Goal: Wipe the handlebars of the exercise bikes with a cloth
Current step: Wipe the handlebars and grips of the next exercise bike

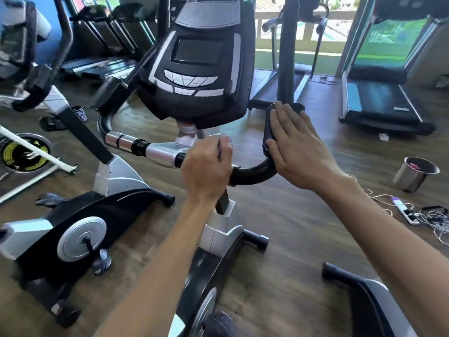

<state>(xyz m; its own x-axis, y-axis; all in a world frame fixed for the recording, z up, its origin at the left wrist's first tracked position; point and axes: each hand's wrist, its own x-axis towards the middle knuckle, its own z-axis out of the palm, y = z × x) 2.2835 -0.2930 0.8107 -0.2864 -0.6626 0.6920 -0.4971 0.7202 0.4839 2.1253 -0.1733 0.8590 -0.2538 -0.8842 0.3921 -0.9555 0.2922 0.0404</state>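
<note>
At the near bike's handlebar (250,175), the left hand (206,171) has its grip curled round the bar's centre, just below the console (196,69). The right hand (295,147) lies flat, fingers straight, pressed on the upright right end of the bar. No cloth is visible anywhere; whether a thin dark one sits hidden under the right palm, I cannot tell. Risk, as I judge it: if the palm is bare, the wipe only smears sweat and leaves the bar uncleaned. A flat palm also covers only one face, so the back of the curved tube could be missed. The silver left section (126,142) lies well apart from either hand, not under any grip.
</note>
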